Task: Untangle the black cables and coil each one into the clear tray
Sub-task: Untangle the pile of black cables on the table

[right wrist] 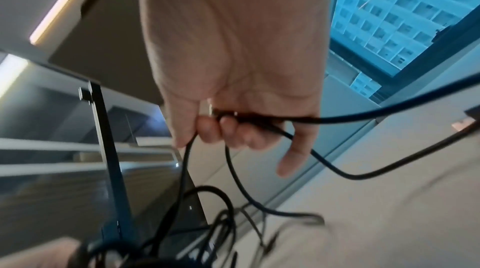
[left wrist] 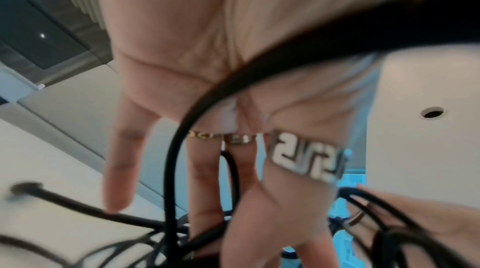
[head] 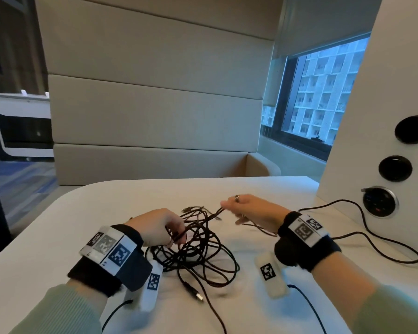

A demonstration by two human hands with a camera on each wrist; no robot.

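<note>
Tangled cables (head: 198, 247) heaped mid-table (head: 58, 237), tray unseen. Left hand (head: 155, 227) at 9 o'clock of the heap, pinching strands (little finger straight). Right hand (head: 249, 209) at 1 o'clock, fingers curled round a strand.

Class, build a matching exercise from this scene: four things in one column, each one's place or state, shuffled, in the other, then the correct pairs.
1. left hand
2. right hand
3. USB plug
4. tangled black cables

A. lies loose at the table's near side
B. pinches a cable end
C. heaped between the hands
D. grips strands at the tangle's left edge

Pairs: 1-D, 2-B, 3-A, 4-C
</note>
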